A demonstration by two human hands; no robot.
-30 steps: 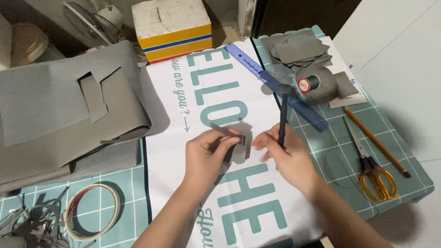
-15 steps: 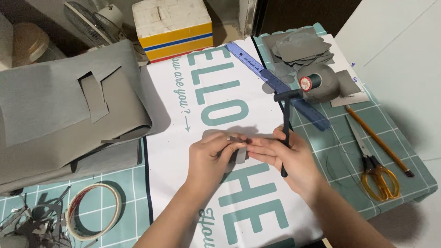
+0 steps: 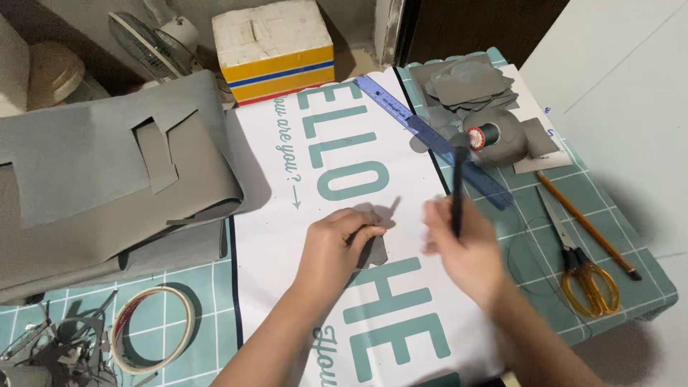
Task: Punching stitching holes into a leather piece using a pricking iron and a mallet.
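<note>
Grey material piece [image 3: 374, 244] sits pinched in the closed grip of the left hand [image 3: 333, 251] over the white printed sheet [image 3: 401, 315] near the middle of the desk [image 3: 545, 236]. At its 3 o'clock, just apart, the blurred right hand [image 3: 466, 251] is wrapped around a dark slim tool [image 3: 456, 193] that stands nearly upright. At the tool's 12 o'clock lie a blue ruler [image 3: 401, 115] and a thread spool [image 3: 487, 134], yellow-handled scissors [image 3: 584, 276] rest at 4 o'clock, and a tape roll [image 3: 154, 337] lies at the left hand's 8 o'clock.
</note>
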